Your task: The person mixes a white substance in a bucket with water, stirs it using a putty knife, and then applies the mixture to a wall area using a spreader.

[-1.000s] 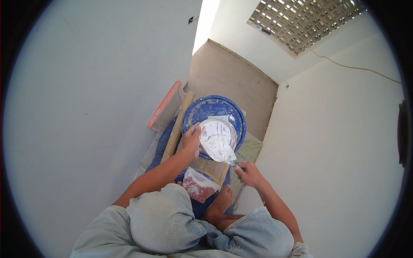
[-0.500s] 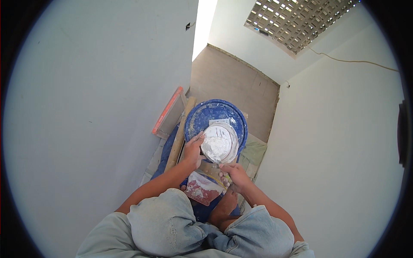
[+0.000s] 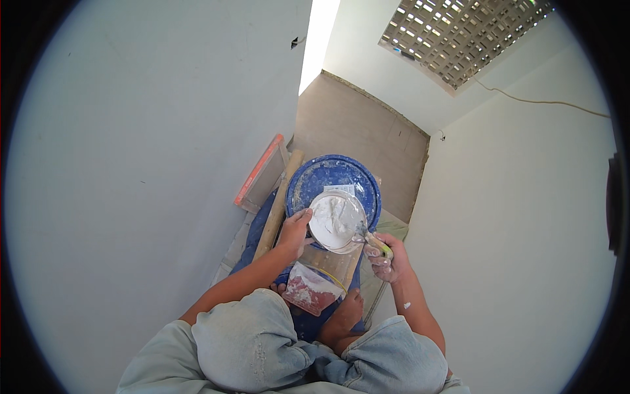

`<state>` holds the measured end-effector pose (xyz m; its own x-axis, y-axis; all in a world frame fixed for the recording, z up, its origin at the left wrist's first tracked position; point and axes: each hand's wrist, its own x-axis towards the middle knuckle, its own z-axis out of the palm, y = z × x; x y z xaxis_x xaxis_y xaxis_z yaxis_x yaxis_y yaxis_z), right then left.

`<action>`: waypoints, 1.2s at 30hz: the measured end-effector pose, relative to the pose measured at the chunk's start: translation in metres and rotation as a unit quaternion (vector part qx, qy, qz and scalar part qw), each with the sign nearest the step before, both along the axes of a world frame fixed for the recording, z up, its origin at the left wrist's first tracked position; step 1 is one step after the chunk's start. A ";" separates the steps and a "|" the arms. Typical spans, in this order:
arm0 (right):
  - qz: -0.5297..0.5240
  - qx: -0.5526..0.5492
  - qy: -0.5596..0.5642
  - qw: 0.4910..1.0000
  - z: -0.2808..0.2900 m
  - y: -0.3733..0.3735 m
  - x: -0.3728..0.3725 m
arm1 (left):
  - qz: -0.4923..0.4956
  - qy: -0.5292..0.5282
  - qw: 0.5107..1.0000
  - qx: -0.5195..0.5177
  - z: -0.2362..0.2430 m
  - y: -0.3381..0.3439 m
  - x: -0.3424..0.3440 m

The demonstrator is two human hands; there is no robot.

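Note:
My left hand (image 3: 294, 231) grips the side of a round container (image 3: 329, 223) of white paste, held over the near part of a large blue lid or bucket top (image 3: 305, 177). My right hand (image 3: 388, 266) is closed on a putty knife (image 3: 379, 246) with a yellow-green handle, its metal end at the container's right rim, in the white paste. Below my hands lies a dusty pink-red item (image 3: 308, 292), perhaps a bag, coated in white powder, with a yellow strip behind it. My bare feet and bent knees show around it.
A pale tube or pole (image 3: 274, 217) and an orange-edged board (image 3: 259, 171) lie left of the lid, by the left wall (image 3: 151, 164). A white wall (image 3: 499, 223) stands at the right. Concrete floor (image 3: 354, 118) extends ahead, below a perforated block opening (image 3: 459, 39) with a hanging cable.
The paste's surface has changed shape. My right hand and knife moved in toward the container's near rim, then out to its right, with the hand turning so the green handle now shows on top.

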<state>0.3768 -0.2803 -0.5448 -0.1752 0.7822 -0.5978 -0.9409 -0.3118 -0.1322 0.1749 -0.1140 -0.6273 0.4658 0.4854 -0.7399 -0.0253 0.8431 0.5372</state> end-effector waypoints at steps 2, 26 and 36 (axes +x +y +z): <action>0.068 -0.042 -0.113 0.990 0.022 -0.002 0.002 | -0.005 -0.007 1.000 0.006 -0.006 -0.001 0.002; 0.539 0.082 -0.805 0.234 0.022 0.037 -0.042 | -0.060 -0.174 0.981 -0.055 -0.035 0.000 -0.007; 0.475 0.053 -0.848 0.229 0.001 0.036 -0.053 | -0.067 -0.168 0.982 -0.056 -0.033 0.004 0.001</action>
